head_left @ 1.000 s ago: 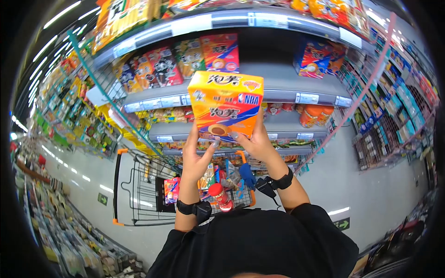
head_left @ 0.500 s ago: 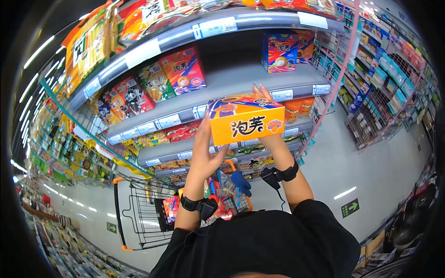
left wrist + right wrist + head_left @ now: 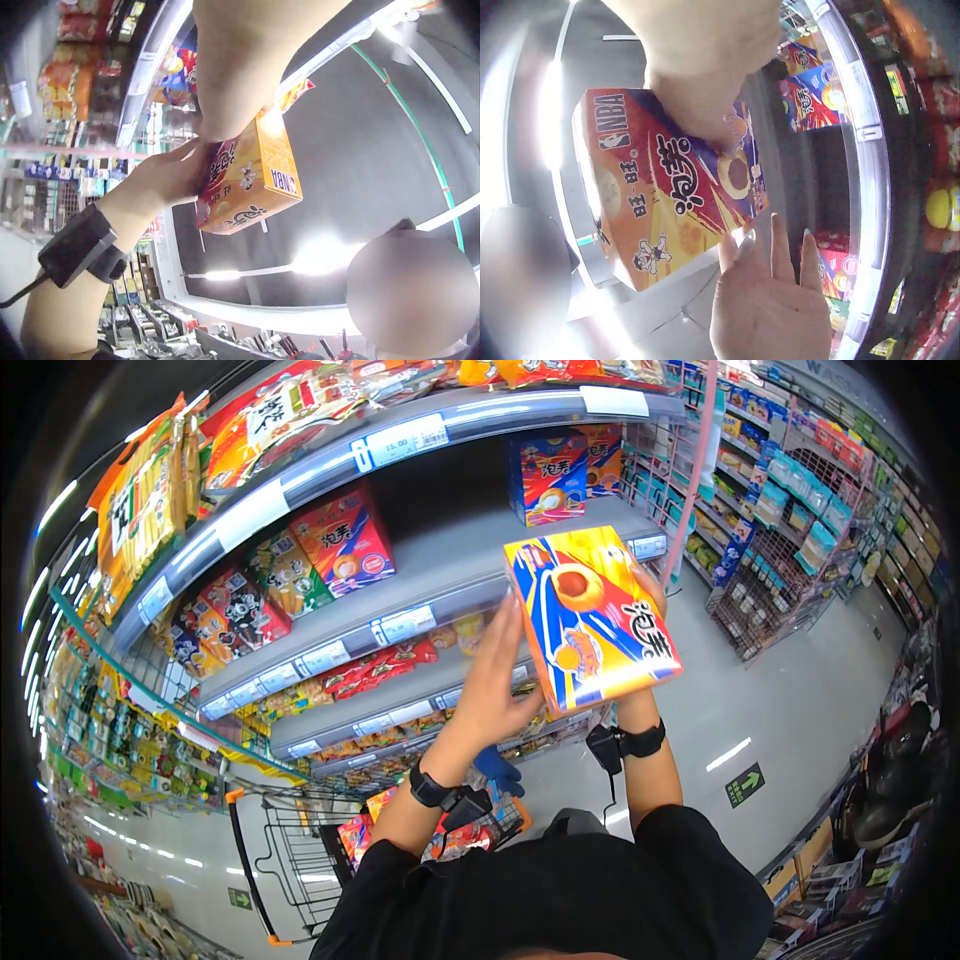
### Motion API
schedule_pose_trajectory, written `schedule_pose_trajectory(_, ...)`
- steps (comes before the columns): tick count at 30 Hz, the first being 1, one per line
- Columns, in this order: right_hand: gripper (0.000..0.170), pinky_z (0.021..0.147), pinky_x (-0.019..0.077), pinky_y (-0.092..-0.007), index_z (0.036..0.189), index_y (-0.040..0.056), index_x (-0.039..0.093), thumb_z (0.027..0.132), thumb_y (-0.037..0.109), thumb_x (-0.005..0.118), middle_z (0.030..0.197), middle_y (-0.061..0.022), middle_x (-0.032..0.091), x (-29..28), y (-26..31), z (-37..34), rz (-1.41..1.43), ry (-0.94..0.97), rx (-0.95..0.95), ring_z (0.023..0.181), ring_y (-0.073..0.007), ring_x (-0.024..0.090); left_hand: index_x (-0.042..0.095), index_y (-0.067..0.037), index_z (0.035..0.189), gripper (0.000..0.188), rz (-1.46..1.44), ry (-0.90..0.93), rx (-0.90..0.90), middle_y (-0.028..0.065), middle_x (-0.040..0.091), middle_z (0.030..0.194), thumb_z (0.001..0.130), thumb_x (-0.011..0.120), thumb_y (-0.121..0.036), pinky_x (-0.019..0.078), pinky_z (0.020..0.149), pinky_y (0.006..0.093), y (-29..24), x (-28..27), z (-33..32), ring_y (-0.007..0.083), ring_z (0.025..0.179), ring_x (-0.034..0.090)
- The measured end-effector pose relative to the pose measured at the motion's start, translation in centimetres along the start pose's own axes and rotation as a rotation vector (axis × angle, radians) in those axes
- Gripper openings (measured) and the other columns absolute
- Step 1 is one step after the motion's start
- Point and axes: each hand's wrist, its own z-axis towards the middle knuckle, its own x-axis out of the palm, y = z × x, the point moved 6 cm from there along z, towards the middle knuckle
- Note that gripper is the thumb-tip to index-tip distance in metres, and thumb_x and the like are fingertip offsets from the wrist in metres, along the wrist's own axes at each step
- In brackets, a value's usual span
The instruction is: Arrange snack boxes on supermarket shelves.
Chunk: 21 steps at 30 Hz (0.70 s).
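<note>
A yellow, orange and blue cream puff box (image 3: 595, 620) is held up in front of the shelf, its large printed face turned upward. My right hand (image 3: 174, 176) grips it from beneath and the far right side; in the head view the box hides most of that hand. At the box's left edge is my left hand (image 3: 497, 682), its fingers straight and spread. The right wrist view shows the left thumb (image 3: 744, 244) right at the box's edge, with the other fingers extended past it.
More cream puff boxes stand on the shelf, a red one (image 3: 343, 540) left and a blue one (image 3: 547, 475) right. Bagged snacks (image 3: 270, 425) lie above. A shopping cart (image 3: 285, 860) with goods stands below left. A pink rack post (image 3: 697, 480) edges the aisle.
The box has moved right and turned, so its front and then its end give way to a face with a puff picture. The left hand's fingers now lie along its edge. The view has shifted right.
</note>
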Motion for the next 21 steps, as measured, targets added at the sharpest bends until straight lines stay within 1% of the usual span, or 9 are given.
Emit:
schedule_pose_trajectory(3, 0.035, 0.097, 0.0456, -0.0376, 0.121, 0.0058, 0.043, 0.089, 0.012, 0.055, 0.129, -0.0175, 0.046, -4.4, -1.6, -0.5, -0.084, -0.183, 0.148, 0.117, -0.0264, 0.05, 0.014, -0.001, 0.144, 0.095, -0.034, 0.066, 0.001, 0.0253, 0.018, 0.147, 0.068, 0.07, -0.015, 0.0224, 0.11, 0.0441, 0.6, 2.6, 0.3, 0.0396, 0.136, 0.022)
schedule_pose_trajectory(5, 0.04, 0.097, 0.045, -0.0374, 0.124, 0.0033, 0.042, 0.089, 0.014, 0.056, 0.127, -0.0167, 0.047, -3.7, 1.4, 0.1, -0.241, -0.084, -0.203, 0.116, -0.026, 0.051, 0.013, 0.001, 0.144, 0.095, -0.03, 0.063, 0.039, 0.0257, 0.018, 0.147, 0.069, 0.07, -0.015, 0.0231, 0.11, 0.0438, 0.3, 3.7, 1.8, 0.0399, 0.135, 0.023)
schedule_pose_trajectory(8, 0.042, 0.099, 0.0414, -0.034, 0.126, 0.0014, 0.043, 0.089, 0.013, 0.059, 0.129, -0.0149, 0.045, -5.8, 1.9, 2.4, -0.339, -0.153, -0.206, 0.119, -0.0231, 0.048, 0.013, 0.002, 0.143, 0.094, -0.062, 0.031, 0.088, 0.0262, 0.02, 0.146, 0.069, 0.07, -0.014, 0.0243, 0.11, 0.042, 0.1, 5.3, 5.9, 0.0399, 0.135, 0.024)
schedule_pose_trajectory(10, 0.055, 0.1, 0.0395, -0.0336, 0.126, 0.0014, 0.042, 0.082, 0.019, 0.069, 0.126, -0.0117, 0.046, -7.3, 1.7, 4.7, -0.573, -0.191, -0.313, 0.117, -0.0213, 0.047, 0.014, 0.003, 0.143, 0.092, -0.025, 0.034, 0.097, 0.0269, 0.022, 0.145, 0.071, 0.069, -0.014, 0.0258, 0.109, 0.0412, 1.0, 6.7, 8.9, 0.0402, 0.134, 0.025)
schedule_pose_trajectory(12, 0.059, 0.099, 0.0394, -0.0336, 0.127, 0.0004, 0.041, 0.079, 0.017, 0.071, 0.127, -0.0117, 0.046, -9.0, 0.2, 6.5, -0.209, -0.199, -0.181, 0.116, -0.0212, 0.048, 0.014, 0.004, 0.142, 0.091, 0.03, 0.039, 0.143, 0.0271, 0.023, 0.145, 0.072, 0.069, -0.015, 0.0267, 0.109, 0.0417, 2.1, 8.7, 11.4, 0.0406, 0.134, 0.026)
schedule_pose_trajectory(13, 0.063, 0.098, 0.0399, -0.0326, 0.129, -0.0004, 0.037, 0.077, 0.012, 0.071, 0.126, -0.0124, 0.046, -10.0, -0.3, 7.6, -0.405, -0.164, -0.188, 0.115, -0.0212, 0.049, 0.014, 0.006, 0.141, 0.088, 0.083, 0.046, 0.133, 0.029, 0.026, 0.142, 0.076, 0.067, -0.019, 0.0277, 0.108, 0.0425, 2.4, 9.4, 12.5, 0.0417, 0.132, 0.028)
schedule_pose_trajectory(16, 0.064, 0.098, 0.0399, -0.0322, 0.128, -0.0006, 0.038, 0.075, 0.007, 0.072, 0.126, -0.0125, 0.046, -12.2, -2.1, 9.8, -0.517, -0.135, -0.191, 0.116, -0.021, 0.048, 0.013, 0.009, 0.14, 0.086, 0.065, 0.035, 0.065, 0.0314, 0.028, 0.14, 0.08, 0.065, -0.023, 0.0281, 0.107, 0.0426, 4.2, 11.6, 15.1, 0.0431, 0.13, 0.031)
schedule_pose_trajectory(20, 0.052, 0.089, 0.0449, -0.0303, 0.119, -0.0016, 0.05, 0.072, 0.002, 0.071, 0.111, -0.0101, 0.059, -15.2, -6.1, 12.1, -0.684, -0.088, 0.034, 0.103, -0.0189, 0.058, 0.021, 0.008, 0.138, 0.07, 0.108, -0.047, -0.104, 0.0316, 0.043, 0.127, 0.087, 0.057, -0.024, 0.0354, 0.101, 0.0409, 7.7, 13.7, 17.2, 0.0422, 0.12, 0.043)
schedule_pose_trajectory(21, 0.046, 0.085, 0.0465, -0.0304, 0.114, -0.0018, 0.053, 0.071, 0.002, 0.07, 0.101, -0.0089, 0.064, -15.0, -6.1, 12.7, -0.682, -0.059, 0.037, 0.096, -0.0188, 0.061, 0.032, 0.009, 0.132, 0.058, 0.141, -0.114, -0.14, 0.0311, 0.048, 0.121, 0.089, 0.054, -0.024, 0.038, 0.097, 0.0416, 8.2, 13.9, 17.5, 0.0422, 0.117, 0.046)
